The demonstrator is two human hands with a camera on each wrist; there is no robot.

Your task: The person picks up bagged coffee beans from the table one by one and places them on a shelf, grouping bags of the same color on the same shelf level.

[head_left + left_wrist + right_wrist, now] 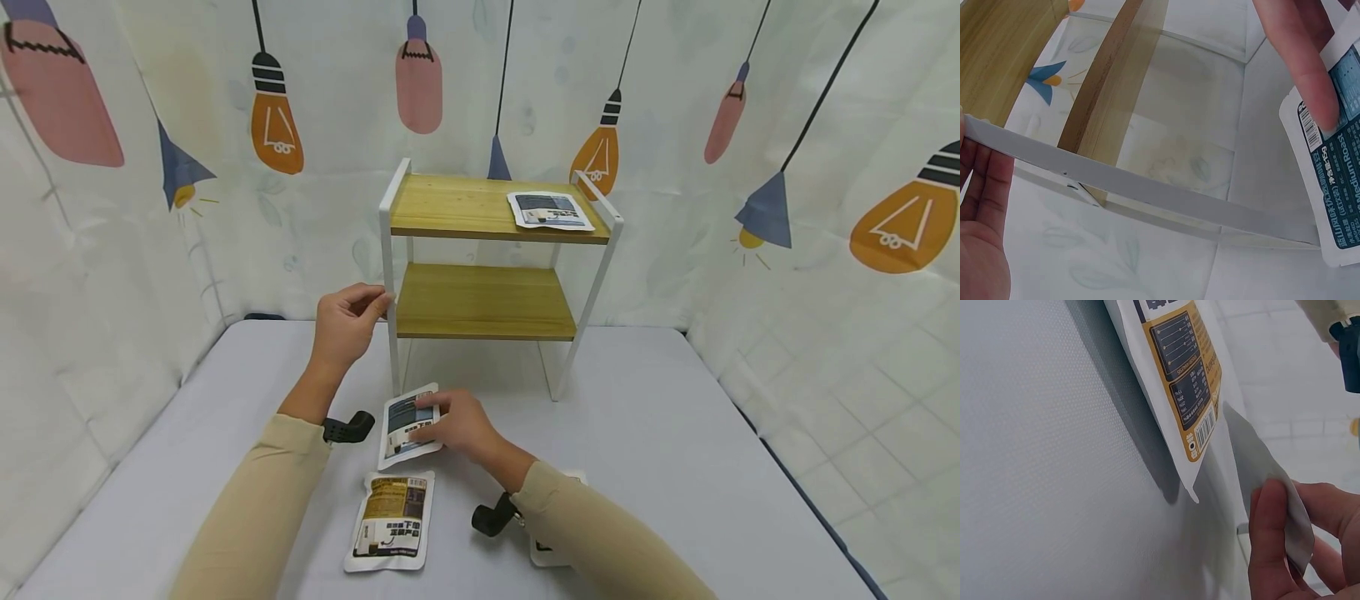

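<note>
A two-tier shelf (483, 304) with wooden boards and a white frame stands on the table. My left hand (348, 321) grips the frame's left upright (1147, 194), between the two boards. In front of that upright, my right hand (465, 429) pinches a white pouch (397, 429) with a blue label by its right edge. The right wrist view catches the grey-white back of this pouch (1269, 481) between thumb and fingers. Below it on the table lies a pouch (390, 521) with a brown and yellow label. Another blue-labelled pouch (551, 210) rests at the right of the top board.
A further white pouch (551, 554) lies mostly hidden under my right forearm. White cloth covers the table (660, 467), and hanging sheets (337, 217) printed with lamps enclose it at the back and sides.
</note>
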